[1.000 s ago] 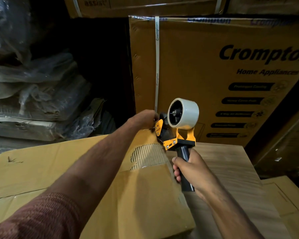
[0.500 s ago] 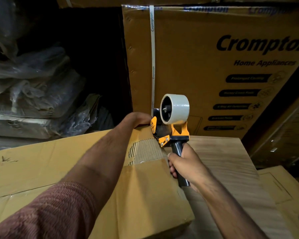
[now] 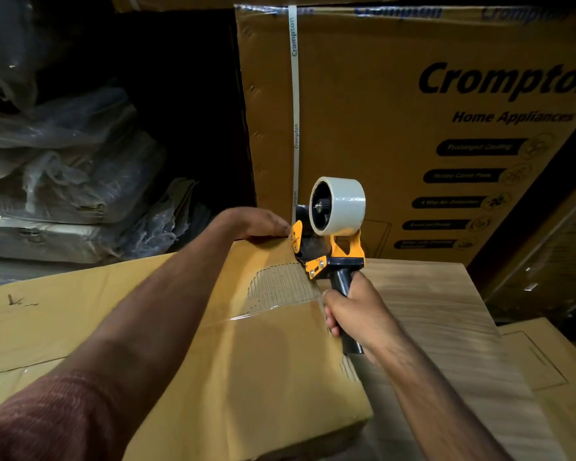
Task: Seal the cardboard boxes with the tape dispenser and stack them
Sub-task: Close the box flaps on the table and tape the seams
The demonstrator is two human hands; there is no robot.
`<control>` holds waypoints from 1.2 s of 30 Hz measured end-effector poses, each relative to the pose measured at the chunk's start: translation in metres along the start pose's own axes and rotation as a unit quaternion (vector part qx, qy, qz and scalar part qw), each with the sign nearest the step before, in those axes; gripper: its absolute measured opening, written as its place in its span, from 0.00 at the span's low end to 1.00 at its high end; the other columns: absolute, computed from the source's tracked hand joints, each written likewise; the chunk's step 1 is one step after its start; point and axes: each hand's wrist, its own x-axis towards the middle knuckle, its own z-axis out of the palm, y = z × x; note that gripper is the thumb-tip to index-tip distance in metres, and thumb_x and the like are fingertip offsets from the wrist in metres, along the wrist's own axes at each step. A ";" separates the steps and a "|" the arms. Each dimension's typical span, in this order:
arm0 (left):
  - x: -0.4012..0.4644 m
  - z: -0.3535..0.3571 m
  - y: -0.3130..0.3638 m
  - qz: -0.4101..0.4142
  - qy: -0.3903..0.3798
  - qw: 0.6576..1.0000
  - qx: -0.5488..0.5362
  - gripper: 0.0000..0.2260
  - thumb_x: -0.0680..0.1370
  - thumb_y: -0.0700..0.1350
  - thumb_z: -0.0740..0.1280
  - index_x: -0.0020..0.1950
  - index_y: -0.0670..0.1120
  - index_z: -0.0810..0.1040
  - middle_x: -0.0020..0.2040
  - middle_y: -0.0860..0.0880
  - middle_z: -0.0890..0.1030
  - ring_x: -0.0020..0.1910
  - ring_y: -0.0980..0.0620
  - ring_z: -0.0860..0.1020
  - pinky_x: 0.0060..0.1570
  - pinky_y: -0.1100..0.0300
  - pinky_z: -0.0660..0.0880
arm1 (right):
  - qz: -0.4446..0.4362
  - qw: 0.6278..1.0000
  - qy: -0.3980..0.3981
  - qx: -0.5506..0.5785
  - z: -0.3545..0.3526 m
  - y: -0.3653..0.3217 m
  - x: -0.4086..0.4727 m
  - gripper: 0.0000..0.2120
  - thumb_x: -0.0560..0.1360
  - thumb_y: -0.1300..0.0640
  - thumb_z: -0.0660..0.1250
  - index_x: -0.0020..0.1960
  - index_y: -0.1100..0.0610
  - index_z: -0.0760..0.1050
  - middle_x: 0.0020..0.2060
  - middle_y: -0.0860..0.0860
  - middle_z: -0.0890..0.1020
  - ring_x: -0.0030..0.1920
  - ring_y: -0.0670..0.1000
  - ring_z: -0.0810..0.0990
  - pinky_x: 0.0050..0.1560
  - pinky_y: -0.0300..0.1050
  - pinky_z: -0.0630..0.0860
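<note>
A flat brown cardboard box lies in front of me on a wooden surface. Its top paper is torn near the far right corner, baring the ribbed corrugation. My right hand grips the black handle of a yellow tape dispenser that carries a white tape roll. The dispenser's mouth rests on the box's far edge. My left hand lies over that far edge right beside the dispenser's mouth, fingers pressed down on the cardboard. Whether it pinches the tape end is hidden.
A tall printed appliance carton with a white strap stands right behind the box. Plastic-wrapped bundles pile up at the left. The wooden surface runs to the right, and another cardboard piece lies lower right.
The dispenser and my right hand have shifted slightly along the box's far edge. My left hand has stayed on that edge beside the dispenser's mouth.
</note>
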 end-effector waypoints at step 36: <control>-0.073 0.127 0.018 -0.029 0.247 0.950 0.188 0.23 0.81 0.63 0.57 0.76 0.64 0.63 0.81 0.45 0.52 0.80 0.39 0.49 0.73 0.33 0.44 | 0.030 0.999 -0.009 -0.013 -0.039 0.046 -0.162 0.04 0.78 0.66 0.59 0.45 0.61 0.70 0.28 0.53 0.74 0.24 0.48 0.71 0.24 0.40 0.69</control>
